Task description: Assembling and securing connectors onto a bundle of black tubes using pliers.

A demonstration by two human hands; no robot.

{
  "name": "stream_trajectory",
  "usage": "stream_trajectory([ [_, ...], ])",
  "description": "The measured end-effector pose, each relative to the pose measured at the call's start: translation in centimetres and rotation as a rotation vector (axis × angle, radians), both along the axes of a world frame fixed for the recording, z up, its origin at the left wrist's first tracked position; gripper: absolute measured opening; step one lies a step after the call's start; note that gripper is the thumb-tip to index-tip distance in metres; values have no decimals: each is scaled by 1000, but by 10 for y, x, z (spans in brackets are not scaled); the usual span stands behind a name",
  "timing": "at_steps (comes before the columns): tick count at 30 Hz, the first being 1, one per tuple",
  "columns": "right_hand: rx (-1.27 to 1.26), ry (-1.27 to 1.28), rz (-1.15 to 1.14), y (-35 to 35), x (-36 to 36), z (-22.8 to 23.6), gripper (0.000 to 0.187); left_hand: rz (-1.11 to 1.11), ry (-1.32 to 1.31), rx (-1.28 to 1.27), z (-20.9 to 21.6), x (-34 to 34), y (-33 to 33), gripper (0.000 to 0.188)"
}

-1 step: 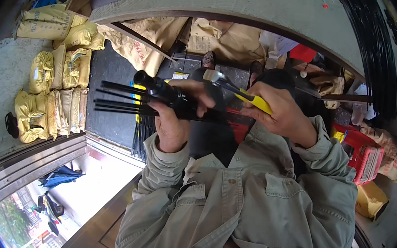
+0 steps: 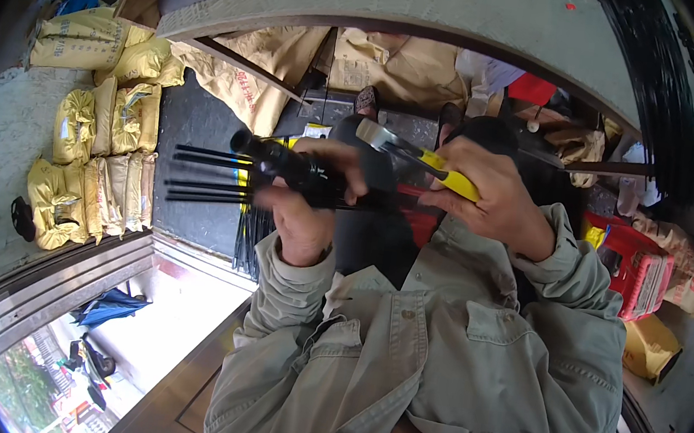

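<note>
1. Left hand [image 2: 306, 222]: curled round a black cylinder [image 2: 275, 160] and a few thin black rods [image 2: 209, 198], fingers over the far side, thumb on the near side. Thumb area blurred; can't judge how tight.
2. Right hand [image 2: 493, 190]: wrapped firmly on the yellow handles of the pliers [image 2: 432, 159], metal head clear of the fist, aimed up and left. Can't tell if the head is fully together.
3. To do it well: keep the rods level and side by side, don't let the cylinder roll over them. I'd keep the pliers head off the left fingertips.
4. Position: cylinder and rods lie crosswise in the left grip, free ends sticking out left, cylinder on the far side of the lower rods. Pliers head is just beside the left fingers, apart from the rods.
</note>
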State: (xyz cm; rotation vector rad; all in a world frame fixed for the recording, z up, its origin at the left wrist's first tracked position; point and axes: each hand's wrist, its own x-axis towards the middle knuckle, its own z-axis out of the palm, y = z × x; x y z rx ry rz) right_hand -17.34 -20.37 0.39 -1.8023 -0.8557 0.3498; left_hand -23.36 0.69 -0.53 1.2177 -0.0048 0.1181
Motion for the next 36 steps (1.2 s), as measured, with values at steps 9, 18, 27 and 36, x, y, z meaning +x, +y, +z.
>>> stream_trajectory([
  [9,415,-229,-204,49,-35,4,29,-26,-499,13,-36,-17,-5,88],
  [18,469,-285,-233,59,-45,7,33,76,-348,100,-16,-32,-19,74],
  [27,395,-256,-213,56,-44,13,31,294,-216,405,-9,-36,-25,65],
  [36,30,22,209,-6,-29,23,20,-77,-78,84,6,-21,-3,74],
])
